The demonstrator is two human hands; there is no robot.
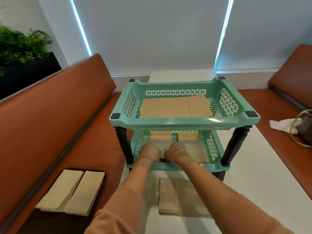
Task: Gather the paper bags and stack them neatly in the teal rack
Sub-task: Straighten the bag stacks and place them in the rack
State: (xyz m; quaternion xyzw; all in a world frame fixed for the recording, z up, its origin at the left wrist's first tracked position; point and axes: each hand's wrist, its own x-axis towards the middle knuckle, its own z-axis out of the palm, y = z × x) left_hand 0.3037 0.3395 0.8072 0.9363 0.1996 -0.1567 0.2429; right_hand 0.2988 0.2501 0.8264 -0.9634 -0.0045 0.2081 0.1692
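Bags under hands, lower tier.

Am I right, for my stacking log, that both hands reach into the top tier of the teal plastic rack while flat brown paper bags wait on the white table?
Not quite. The head view shows the left hand and right hand reaching into the lower tier of the teal plastic rack, not the top. Flat brown paper bags do wait on the white table.

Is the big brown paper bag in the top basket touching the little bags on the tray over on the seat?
Apart. The head view shows the paper bag in the rack's top basket, far from the tray bags.
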